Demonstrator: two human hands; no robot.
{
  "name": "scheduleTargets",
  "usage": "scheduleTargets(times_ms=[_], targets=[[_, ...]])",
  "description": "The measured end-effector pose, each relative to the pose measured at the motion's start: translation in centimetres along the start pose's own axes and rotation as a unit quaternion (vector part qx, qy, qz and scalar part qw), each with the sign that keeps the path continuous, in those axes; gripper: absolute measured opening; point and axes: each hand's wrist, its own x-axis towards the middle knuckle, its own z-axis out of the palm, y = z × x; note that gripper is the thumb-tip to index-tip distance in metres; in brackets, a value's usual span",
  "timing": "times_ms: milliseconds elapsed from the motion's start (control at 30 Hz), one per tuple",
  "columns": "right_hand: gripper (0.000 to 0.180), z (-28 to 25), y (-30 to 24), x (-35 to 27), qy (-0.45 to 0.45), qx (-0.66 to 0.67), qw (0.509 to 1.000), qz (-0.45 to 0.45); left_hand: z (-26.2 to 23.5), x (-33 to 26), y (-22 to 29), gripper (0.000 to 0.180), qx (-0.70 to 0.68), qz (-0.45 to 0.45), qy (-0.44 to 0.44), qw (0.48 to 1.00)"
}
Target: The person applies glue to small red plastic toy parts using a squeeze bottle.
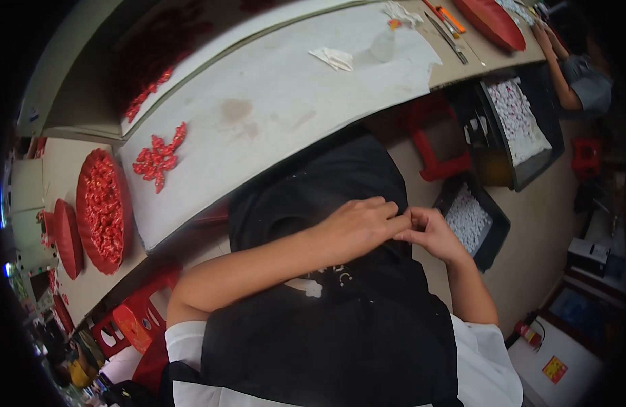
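Observation:
Over my lap, in front of the black apron point(326, 332), my two hands meet. My left hand point(367, 227) is closed, its fingers curled and pointing toward the right. Thumb and fingers of my right hand point(429, 234) pinch together at the left fingertips. Whatever lies between them, if anything, is hidden or too small to make out. On the white-covered table point(259, 129) ahead, a loose cluster of small shiny red pieces point(157, 159) lies at the left. Beyond that, a red oval tray point(88, 203) is filled with more such pieces.
A clear bottle point(383, 46), a crumpled white tissue point(332, 58), tweezers point(448, 41) and an orange cutter point(451, 19) lie at the far right of the table. Dark bins point(493, 251) of small pale pieces stand right, near a red stool point(438, 146). Another person point(577, 81) sits far right.

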Motion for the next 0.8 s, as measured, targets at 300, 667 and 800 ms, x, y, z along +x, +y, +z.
scheduleTargets(times_ms=[300, 667, 800], targets=[[0.008, 1.3, -0.3, 0.1, -0.011, -0.037, 0.998, -0.044, 1.1, 1.5, -1.5, 0.014, -0.137, -0.025, -0.034, 0.99], [0.009, -0.1, 0.1, -0.6, 0.08, 0.024, 0.996, -0.01, -0.8, -1.0, 0.7, 0.024, 0.139, 0.076, 0.012, 0.987], [0.009, -0.1, -0.3, -0.4, 0.041, 0.01, 0.999, -0.032, -3.4, -5.4, -0.5, 0.023, 0.109, -0.009, 0.045, 0.993]])
